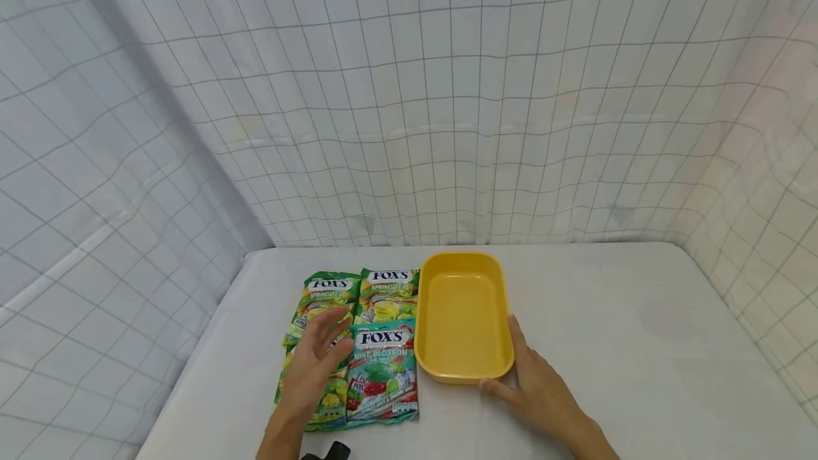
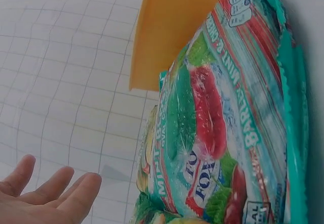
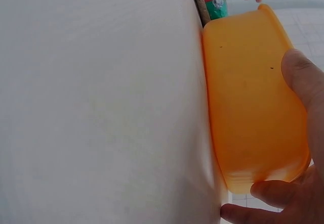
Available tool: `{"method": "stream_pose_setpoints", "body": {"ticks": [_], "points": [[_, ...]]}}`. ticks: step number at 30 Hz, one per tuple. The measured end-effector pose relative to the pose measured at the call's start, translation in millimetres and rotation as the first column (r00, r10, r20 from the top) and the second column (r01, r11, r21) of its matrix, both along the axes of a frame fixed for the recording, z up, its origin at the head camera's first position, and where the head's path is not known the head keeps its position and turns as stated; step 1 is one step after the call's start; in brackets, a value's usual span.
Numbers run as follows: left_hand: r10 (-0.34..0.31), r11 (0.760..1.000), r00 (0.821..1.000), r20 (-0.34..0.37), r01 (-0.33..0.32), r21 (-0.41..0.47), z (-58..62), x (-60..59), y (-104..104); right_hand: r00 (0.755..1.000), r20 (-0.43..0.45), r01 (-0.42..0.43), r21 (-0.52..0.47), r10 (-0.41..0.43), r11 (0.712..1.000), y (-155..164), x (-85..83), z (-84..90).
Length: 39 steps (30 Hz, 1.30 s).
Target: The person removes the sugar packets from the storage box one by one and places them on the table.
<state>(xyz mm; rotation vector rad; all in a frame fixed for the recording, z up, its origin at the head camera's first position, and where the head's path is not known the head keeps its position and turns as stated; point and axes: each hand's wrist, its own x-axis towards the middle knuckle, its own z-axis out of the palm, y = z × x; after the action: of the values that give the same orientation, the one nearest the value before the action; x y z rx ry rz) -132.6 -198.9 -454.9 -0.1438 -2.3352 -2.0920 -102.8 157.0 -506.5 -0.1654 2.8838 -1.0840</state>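
Observation:
My left hand point(image 1: 312, 357) hovers over several Fox's candy bags, fingers loosely bent with nothing between them. A teal Mint Blossom bag point(image 1: 383, 382) lies just right of it. Two green Spring Tea bags, one at back left point(image 1: 332, 288) and one at back right point(image 1: 387, 298), lie behind. Another green-and-yellow bag point(image 1: 330, 407) is partly covered by the hand. My right hand point(image 1: 535, 382) holds the near right corner of a yellow plastic tray point(image 1: 461, 325). In the right wrist view its thumb point(image 3: 298, 72) presses the tray's rim, with other fingers round the side.
The tray stands upright on a white table point(image 1: 613, 332), right beside the bags. White grid-patterned sheets point(image 1: 447, 105) hang behind and at both sides. A small black object point(image 1: 337, 451) shows at the bottom edge near the left wrist.

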Motion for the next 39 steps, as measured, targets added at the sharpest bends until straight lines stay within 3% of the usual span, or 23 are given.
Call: {"method": "stream_pose_setpoints", "body": {"ticks": [11, 19, 31, 36, 39], "points": [[-0.1, 0.991, 0.995, -0.03, 0.102, 0.087, 2.3, -6.4, 18, 1.0, -0.008, -0.004, -0.005, 0.004, 1.0, 1, -5.2, 0.7], [-0.124, 0.989, 0.991, -0.052, 0.127, 0.076, 4.1, -7.5, 27, 1.0, -0.014, -0.018, -0.023, 0.017, 1.0, 3, -8.1, 0.8], [-0.154, 0.985, 0.986, -0.068, 0.158, 0.068, 7.9, -6.0, 34, 0.995, -0.091, -0.043, -0.084, 0.036, 0.996, 3, -10.7, 1.4], [-0.169, 0.984, 0.982, -0.087, 0.173, 0.039, 11.2, -5.4, 40, 0.985, -0.169, -0.025, -0.051, 0.016, 0.998, 3, -10.5, 9.8], [-0.181, 0.983, 0.979, -0.089, 0.183, 0.02, 14.4, -5.0, 45, 0.985, -0.173, -0.006, -0.012, 0.004, 1.0, 5, -10.6, 17.0]]}}
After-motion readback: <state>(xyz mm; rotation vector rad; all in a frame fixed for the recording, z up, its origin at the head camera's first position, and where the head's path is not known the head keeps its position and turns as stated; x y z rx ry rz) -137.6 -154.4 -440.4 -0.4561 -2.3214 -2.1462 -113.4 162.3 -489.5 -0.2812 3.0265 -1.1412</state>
